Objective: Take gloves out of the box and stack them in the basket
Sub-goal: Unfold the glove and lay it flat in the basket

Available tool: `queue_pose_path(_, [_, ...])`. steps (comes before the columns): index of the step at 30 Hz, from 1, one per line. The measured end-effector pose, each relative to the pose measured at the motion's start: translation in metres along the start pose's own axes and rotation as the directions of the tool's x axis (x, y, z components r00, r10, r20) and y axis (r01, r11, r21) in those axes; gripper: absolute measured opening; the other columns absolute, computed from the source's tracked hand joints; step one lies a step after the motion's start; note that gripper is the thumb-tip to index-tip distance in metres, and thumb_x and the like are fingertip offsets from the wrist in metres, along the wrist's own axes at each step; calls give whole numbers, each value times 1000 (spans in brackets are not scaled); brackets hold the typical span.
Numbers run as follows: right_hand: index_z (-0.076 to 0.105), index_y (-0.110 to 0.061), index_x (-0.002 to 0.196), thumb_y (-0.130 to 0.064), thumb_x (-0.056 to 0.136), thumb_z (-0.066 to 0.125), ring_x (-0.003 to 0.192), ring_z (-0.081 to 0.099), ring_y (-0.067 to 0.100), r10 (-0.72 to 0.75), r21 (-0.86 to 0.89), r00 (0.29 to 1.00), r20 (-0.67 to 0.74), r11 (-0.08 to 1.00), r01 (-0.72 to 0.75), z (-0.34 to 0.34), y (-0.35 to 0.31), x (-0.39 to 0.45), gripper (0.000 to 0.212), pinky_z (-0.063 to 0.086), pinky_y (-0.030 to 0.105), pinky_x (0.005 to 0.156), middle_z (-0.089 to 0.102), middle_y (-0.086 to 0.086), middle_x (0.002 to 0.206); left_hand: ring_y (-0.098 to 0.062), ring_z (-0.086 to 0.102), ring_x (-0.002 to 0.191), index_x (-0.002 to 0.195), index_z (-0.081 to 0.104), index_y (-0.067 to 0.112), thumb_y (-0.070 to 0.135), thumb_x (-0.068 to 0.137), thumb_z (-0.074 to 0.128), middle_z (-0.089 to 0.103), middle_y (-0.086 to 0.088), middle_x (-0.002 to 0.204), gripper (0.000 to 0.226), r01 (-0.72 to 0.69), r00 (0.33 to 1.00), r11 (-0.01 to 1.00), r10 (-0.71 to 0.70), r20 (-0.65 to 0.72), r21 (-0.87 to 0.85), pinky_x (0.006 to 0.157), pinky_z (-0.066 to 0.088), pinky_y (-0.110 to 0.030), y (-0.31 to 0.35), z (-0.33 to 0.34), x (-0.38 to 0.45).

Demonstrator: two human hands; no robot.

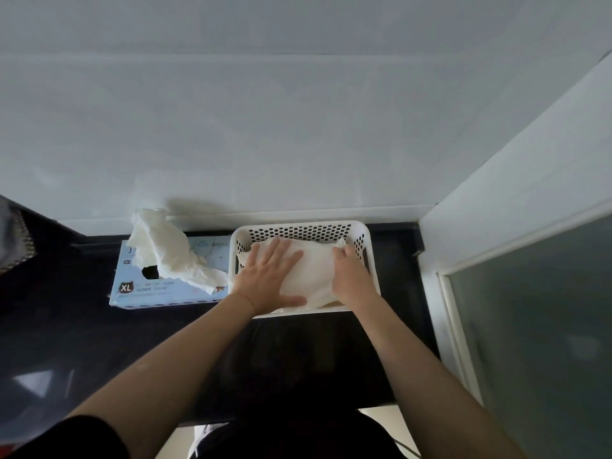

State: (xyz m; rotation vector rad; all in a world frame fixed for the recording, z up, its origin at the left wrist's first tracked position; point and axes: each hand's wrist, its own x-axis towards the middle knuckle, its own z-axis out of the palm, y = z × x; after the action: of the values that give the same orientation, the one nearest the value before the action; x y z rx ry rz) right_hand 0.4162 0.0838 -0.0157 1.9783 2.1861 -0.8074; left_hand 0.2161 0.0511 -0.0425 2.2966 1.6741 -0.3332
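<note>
A white perforated basket (299,227) stands on the dark counter against the wall. White gloves (313,274) lie flat inside it. My left hand (270,278) presses on the gloves with its fingers spread straight. My right hand (351,276) rests on the right part of the gloves; its fingers curl at the far right edge of the top glove and seem to pinch it. To the left of the basket lies a light blue glove box (132,289) marked XL, with a crumpled white glove (165,250) sticking up out of its opening.
The dark counter (82,332) runs from the left to a white frame with a frosted glass panel (536,342) on the right. A white wall rises right behind the basket and box. A grey object (13,240) sits at the far left edge.
</note>
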Motion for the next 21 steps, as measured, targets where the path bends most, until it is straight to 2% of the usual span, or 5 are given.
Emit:
queue_pose_path(4, [28,-2,149,2,96,45,115,59,23,6,-147,1000,-14,989,-8,7,0,2,55,51,34,93,13,10,162,-21,-16,150,154,-12,36,90,74,32,-16,2,164,106,-11,999,1000,11,48,13,120,-7,-54,3,8,8])
queue_pose_path(8, [27,-1,148,-6,100,44,120,53,22,-7,-216,999,-36,977,-1,11,0,4,52,48,34,100,24,13,156,-20,-20,149,151,-19,37,91,71,31,-20,3,163,109,-22,996,1000,22,81,4,119,-8,-53,0,16,16])
queue_pose_path(13, [29,-4,148,-16,105,34,113,55,22,62,-214,993,-101,973,-82,19,-5,3,44,44,30,91,47,11,134,-20,-24,148,150,-21,38,92,71,34,-24,4,161,111,-12,994,1000,13,111,-13,119,-13,-50,1,20,21])
queue_pose_path(17, [30,6,141,-12,98,52,99,59,16,154,-181,972,-178,966,-187,11,-9,6,52,49,23,73,41,15,130,-19,-25,147,151,-19,38,92,70,36,-25,4,161,112,-10,992,999,15,127,-45,119,-13,-51,2,20,23])
queue_pose_path(21, [26,7,145,-13,96,55,98,63,17,101,-277,973,-207,948,-157,-6,-13,4,60,51,21,76,39,22,136,-20,-22,148,153,-13,37,92,68,38,-20,4,162,113,-6,992,997,15,122,-79,119,-10,-53,3,14,20])
